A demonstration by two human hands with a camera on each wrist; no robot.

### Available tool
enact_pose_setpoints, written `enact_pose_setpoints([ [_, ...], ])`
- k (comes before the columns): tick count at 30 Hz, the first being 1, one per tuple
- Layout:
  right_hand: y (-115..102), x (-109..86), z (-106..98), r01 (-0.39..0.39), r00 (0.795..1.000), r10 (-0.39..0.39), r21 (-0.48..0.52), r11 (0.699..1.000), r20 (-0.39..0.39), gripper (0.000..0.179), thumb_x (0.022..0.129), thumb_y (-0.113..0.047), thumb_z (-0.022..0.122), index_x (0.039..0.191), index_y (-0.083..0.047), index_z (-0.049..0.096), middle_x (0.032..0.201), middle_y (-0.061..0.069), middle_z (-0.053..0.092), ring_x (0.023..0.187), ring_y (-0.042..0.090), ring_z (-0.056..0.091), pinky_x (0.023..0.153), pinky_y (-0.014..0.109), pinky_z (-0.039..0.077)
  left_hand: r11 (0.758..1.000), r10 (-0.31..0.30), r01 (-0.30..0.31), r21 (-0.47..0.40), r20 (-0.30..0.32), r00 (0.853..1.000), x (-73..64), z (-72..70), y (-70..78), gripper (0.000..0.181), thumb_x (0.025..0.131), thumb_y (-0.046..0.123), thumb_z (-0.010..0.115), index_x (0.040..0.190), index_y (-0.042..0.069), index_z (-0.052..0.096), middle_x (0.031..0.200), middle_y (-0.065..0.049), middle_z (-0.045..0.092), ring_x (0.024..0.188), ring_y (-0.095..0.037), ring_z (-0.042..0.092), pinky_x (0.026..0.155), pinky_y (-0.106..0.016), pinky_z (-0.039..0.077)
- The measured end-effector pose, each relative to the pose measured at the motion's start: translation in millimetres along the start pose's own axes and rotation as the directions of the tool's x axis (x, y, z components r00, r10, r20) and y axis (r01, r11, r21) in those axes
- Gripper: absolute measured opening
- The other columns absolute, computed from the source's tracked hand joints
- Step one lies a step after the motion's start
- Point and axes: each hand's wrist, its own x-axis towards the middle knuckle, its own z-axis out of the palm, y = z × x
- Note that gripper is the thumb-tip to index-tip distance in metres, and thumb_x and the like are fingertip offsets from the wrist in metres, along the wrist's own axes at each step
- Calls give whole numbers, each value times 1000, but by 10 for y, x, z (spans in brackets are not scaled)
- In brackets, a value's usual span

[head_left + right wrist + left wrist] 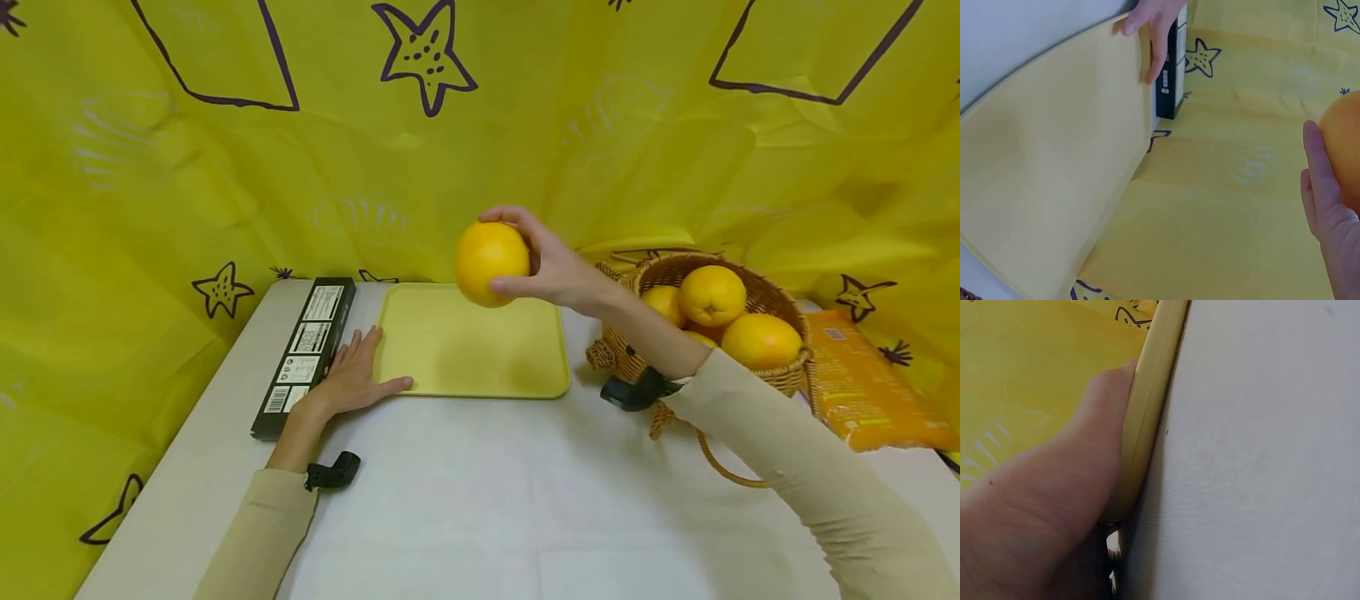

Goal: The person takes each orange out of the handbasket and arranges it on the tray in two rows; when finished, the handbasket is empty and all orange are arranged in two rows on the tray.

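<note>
Inside the basket [786,382] sit oranges [712,296]; the right hand [553,268] grips another orange [487,260]; the left hand [351,377], spread, touches the tray [465,342].

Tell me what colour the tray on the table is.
The tray is plain pale yellow; the head view shows it best.

Staged tabletop setting, apparently a small recording corner; the kind of building cannot be determined. A wrinkled yellow sheet [487,158] printed with dark starfish outlines hangs behind and to the left of a plain white tabletop [450,500]. A shallow rectangular yellow tray [465,354] and a brown wicker basket [774,302] rest on it; small black wrist-worn cameras [333,472] indicate filming.
</note>
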Motion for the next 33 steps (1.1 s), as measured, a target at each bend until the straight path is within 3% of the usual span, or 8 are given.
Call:
enact_pose_setpoints([
  [8, 60, 132, 116, -26, 1000, 27, -30, 999, 4, 72, 82, -8, 69, 144, -17, 33, 147, 10, 33, 117, 32, 52, 90, 43, 55, 1000, -9, 9, 1, 1, 1000, -13, -18, -28, 110, 82, 62, 64, 155, 4, 5, 163, -21, 6, 151, -42, -5, 121, -60, -1],
  [17, 178, 462, 217, -9, 1000, 12, -137, 990, 23, 70, 82, -13, 71, 144, -18, 40, 143, 9, 41, 112, 30, 55, 87, 41, 55, 1000, -9, 9, -3, -4, 1000, -9, -34, -50, 110, 82, 62, 64, 156, 4, 5, 163, -20, 7, 151, -41, -5, 121, -60, -1],
  [25, 392, 786, 317, -69, 997, 72, -137, 988, 13, 71, 83, -16, 72, 146, -20, 39, 137, 10, 48, 110, 29, 55, 85, 39, 55, 1000, -11, 11, -14, 8, 1000, 1, -45, -8, 110, 82, 62, 63, 156, 4, 6, 163, -20, 7, 151, -40, -5, 121, -60, -1],
  [33, 735, 1065, 484, -113, 992, 119, -122, 986, 44, 73, 85, -17, 70, 148, -17, 35, 139, 12, 46, 111, 28, 54, 84, 37, 55, 1000, -13, 13, -12, 15, 1000, 7, -25, 10, 108, 82, 63, 63, 155, 5, 8, 164, -19, 8, 152, -39, -5, 121, -59, -1],
])
